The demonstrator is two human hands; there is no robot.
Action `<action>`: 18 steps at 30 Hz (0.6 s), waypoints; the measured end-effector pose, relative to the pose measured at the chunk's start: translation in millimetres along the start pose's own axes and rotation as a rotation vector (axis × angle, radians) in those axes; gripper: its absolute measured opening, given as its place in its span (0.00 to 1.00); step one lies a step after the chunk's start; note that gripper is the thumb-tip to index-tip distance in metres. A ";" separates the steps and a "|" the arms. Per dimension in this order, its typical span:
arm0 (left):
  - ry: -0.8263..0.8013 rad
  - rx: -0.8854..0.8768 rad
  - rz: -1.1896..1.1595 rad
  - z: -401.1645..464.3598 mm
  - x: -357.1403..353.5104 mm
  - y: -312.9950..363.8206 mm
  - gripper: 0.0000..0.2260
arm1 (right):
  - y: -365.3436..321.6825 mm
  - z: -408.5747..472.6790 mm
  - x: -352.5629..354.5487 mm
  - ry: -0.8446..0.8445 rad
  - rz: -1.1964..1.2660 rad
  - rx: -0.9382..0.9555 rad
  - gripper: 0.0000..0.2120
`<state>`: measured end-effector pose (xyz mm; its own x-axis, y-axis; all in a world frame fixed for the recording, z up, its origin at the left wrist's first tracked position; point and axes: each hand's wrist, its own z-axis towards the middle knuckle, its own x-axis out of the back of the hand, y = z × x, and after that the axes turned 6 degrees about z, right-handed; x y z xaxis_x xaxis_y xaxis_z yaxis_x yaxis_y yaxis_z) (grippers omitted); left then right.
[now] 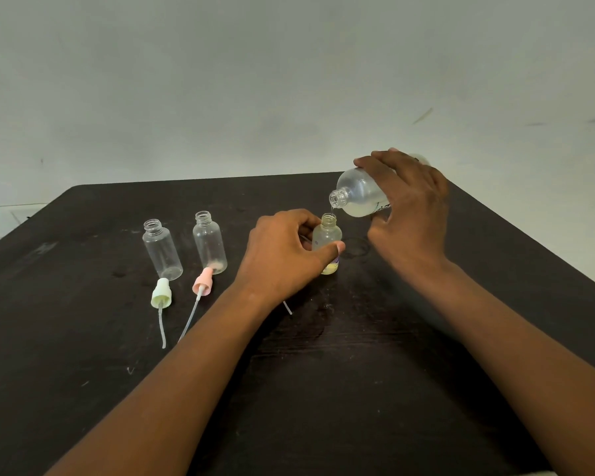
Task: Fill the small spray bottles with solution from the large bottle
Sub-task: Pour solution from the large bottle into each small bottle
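Pour step: right hand (pixel 413 207) fingers clamped on tilted large bottle (pixel 359 194), trickling into small bottle (pixel 327 240) pinched by left hand (pixel 282 255); next, prob. level off, shift to empties at 9 o'clock (pixel 162 249).

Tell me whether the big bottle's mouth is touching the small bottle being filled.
Apart. The head view shows a gap between the large bottle's mouth and the small bottle's neck, bridged only by a thin stream.

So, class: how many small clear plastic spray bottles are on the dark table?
3. Two empty ones stand left, far-left bottle and its neighbour; the third bottle is held by the left hand, being filled.
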<state>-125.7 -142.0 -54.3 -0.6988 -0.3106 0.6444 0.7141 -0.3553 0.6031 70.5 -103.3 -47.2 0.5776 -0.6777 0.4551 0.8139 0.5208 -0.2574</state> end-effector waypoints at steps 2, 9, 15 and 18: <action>0.002 0.002 0.001 0.3 -0.5 -0.2 0.17 | 0.7 0.2 0.1 0.002 0.002 0.003 0.39; -0.006 0.003 -0.003 0.2 -0.2 -1.3 0.16 | 1.4 0.3 0.3 0.006 0.003 0.009 0.39; 0.000 0.002 0.005 0.2 0.5 -0.5 0.16 | 2.1 0.1 -1.2 0.018 0.007 0.030 0.38; 0.002 0.002 0.005 0.1 0.5 -0.7 0.16 | 2.0 0.6 -0.9 0.024 0.013 0.030 0.37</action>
<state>-126.6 -141.8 -54.4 -0.6951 -0.3140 0.6467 0.7178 -0.3521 0.6006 71.6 -101.3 -47.6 0.5896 -0.6831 0.4310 0.8044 0.5447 -0.2370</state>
